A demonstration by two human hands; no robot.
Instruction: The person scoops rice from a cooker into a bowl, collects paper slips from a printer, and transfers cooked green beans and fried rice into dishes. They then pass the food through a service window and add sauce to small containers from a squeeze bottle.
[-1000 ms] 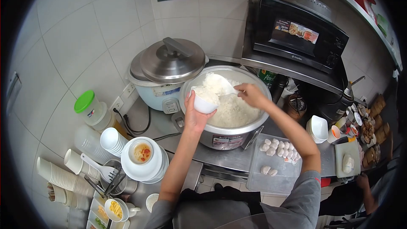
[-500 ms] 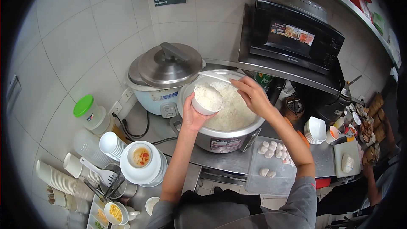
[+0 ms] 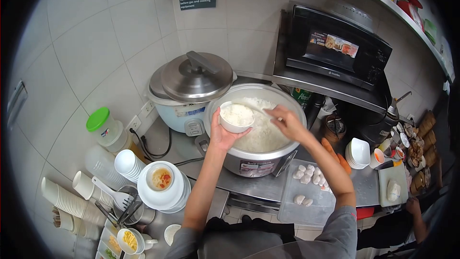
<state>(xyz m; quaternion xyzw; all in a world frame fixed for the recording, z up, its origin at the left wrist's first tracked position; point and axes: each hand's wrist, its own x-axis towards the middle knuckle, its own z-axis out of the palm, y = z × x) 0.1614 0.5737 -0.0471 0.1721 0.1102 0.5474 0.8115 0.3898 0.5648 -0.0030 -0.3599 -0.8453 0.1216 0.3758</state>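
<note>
A white bowl (image 3: 235, 125) heaped with white rice (image 3: 238, 114) rests in my left hand (image 3: 225, 136), over the left part of a large open rice cooker (image 3: 249, 165). My right hand (image 3: 287, 123) is above the cooker's right side, its fingers bent together round the end of a pale utensil (image 3: 261, 107) that reaches toward the bowl. The utensil is partly blurred against the rice. More rice (image 3: 263, 136) lies in the cooker pot below both hands. Behind on the left stands a light blue cooker (image 3: 173, 115) with a metal lid (image 3: 196, 77) on top.
Stacked plates (image 3: 179, 196) carry a bowl of soup (image 3: 161, 178), near cups (image 3: 128, 163) at the left. A tray (image 3: 287, 206) holds pale pieces in front right. A black oven (image 3: 335, 48) stands behind. A co-worker's hand (image 3: 413, 206) is at far right.
My right hand has moved down with the utensil, whose blade is now lower beside the bowl. My left hand still holds the bowl, now more level. The view has shifted slightly.
</note>
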